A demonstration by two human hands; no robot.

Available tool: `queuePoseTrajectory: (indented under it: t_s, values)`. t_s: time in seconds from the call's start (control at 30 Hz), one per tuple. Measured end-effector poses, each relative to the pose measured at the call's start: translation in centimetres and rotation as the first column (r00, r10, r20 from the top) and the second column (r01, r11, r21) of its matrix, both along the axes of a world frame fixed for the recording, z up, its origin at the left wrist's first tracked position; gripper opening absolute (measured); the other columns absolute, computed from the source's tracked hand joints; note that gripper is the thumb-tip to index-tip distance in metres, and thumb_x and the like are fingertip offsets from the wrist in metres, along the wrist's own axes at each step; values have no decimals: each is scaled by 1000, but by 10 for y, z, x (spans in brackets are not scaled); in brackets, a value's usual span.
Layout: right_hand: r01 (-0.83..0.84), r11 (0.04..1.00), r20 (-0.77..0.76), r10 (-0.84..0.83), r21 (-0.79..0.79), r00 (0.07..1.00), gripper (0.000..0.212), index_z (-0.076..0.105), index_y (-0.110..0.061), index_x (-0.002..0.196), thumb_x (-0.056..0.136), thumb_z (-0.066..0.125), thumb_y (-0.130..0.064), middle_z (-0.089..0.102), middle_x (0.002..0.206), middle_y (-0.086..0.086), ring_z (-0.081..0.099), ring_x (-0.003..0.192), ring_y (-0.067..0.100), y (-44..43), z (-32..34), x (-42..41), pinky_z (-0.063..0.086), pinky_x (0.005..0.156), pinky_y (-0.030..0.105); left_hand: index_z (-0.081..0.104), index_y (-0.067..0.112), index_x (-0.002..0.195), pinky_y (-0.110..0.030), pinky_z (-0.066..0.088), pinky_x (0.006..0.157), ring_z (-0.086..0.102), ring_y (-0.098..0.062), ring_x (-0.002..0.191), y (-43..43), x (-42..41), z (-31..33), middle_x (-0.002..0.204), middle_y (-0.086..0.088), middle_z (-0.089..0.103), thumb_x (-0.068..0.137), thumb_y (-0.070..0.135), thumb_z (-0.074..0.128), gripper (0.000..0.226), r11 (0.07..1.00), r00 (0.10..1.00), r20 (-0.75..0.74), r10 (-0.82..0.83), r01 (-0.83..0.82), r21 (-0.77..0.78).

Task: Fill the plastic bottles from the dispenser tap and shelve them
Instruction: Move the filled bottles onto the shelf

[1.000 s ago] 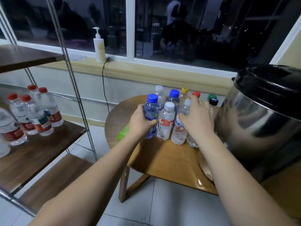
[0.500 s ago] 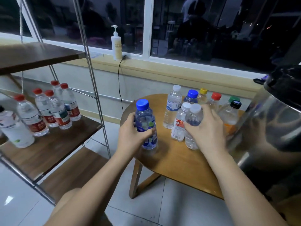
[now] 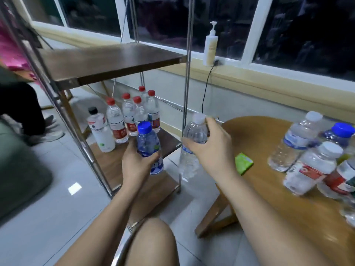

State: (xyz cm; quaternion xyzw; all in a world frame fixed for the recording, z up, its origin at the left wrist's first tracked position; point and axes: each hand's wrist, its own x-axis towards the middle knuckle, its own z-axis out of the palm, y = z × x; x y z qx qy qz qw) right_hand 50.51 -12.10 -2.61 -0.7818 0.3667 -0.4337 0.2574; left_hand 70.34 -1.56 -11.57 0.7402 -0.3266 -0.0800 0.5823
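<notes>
Bottles of thin clear plastic are being held one in each hand, in the air between a round wooden table and a metal-framed shelf unit. Both look full and capped, so they are probably weighing a fair bit for their size. The thin walls are likely giving under a hard squeeze, and may be slick if wet. Gripping round the body at the label band looks safer than gripping the cap.

The left hand is wrapping its fingers and thumb round the lower body of the blue-capped bottle, holding it upright just in front of the middle shelf board. The right hand is curling round the neck and shoulder of the white-capped bottle. This bottle is tilting slightly, and its base is hanging over the floor beside the shelf's front post. The two bottles are near each other but apart.

On the middle board, five red-capped bottles are standing in a cluster beside a white bottle with a black cap, leaving bare board at the front. More capped bottles are standing on the table to the right, near a green packet. No dispenser is showing in this view. Filling looks done for these two, and shelving appears to be the step in hand.
</notes>
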Motion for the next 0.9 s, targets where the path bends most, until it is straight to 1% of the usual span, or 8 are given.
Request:
queuePoseTrajectory:
  t_s: [0.27,0.37,0.5,0.6,0.7,0.73,0.8,0.9]
  values:
    - [-201,977,-89,208,77,974,63,59,-29,133,81,92,-46,74,119,-2,71,106,24,-25,-67,160,60,84,44,62,28,124,-31,53,81,69,-14,100,-4,85,-30,114,8,71,79,23,95,57,942,940,-73,334,-330,52]
    - [-239,968,-122,246,74,962,68,52,-34,140,84,89,-48,73,128,-2,72,114,25,-33,-81,205,61,89,43,62,25,119,-20,50,74,69,-9,96,-9,102,-34,110,8,68,82,23,91,48,913,911,-94,402,-406,-28]
    - [-308,949,-66,312,63,948,65,57,-31,139,84,91,-35,69,138,-8,66,126,17,-39,-84,248,58,97,38,65,15,120,-16,54,75,70,2,95,-18,120,-38,104,7,68,85,3,82,41,870,882,-157,444,-467,-160]
    - [-361,932,25,361,20,932,80,52,-27,150,82,94,-23,66,144,-6,60,135,10,-47,-89,264,49,110,26,59,31,140,-37,63,98,73,-10,116,-21,127,-44,128,7,72,87,15,86,61,865,880,-211,426,-465,-192]
    - [-351,935,6,351,46,936,79,52,-20,147,81,95,-21,64,142,-2,55,131,2,-53,-104,266,39,101,1,56,47,136,-44,62,103,69,-10,123,-20,123,-50,133,15,67,85,17,89,68,854,867,-218,448,-488,-183]
    - [-337,939,-30,340,71,940,76,54,-18,143,81,96,-22,65,139,0,57,128,5,-56,-115,265,39,96,0,57,50,129,-45,63,99,70,-10,119,-19,121,-55,127,16,68,86,17,89,63,850,861,-202,466,-500,-168]
    - [-314,942,-132,328,118,935,64,58,-19,134,82,95,-27,71,130,2,68,120,17,-58,-137,265,50,92,13,57,49,120,-48,65,90,73,-12,108,-17,120,-65,116,13,70,87,14,89,58,861,866,-188,463,-490,-135]
    - [-272,953,-224,296,134,928,54,62,-21,127,85,92,-37,73,122,2,73,113,23,-63,-156,279,62,93,37,55,38,130,-52,63,95,72,-15,110,-19,121,-70,120,9,68,84,13,88,62,856,850,-211,482,-508,-94]
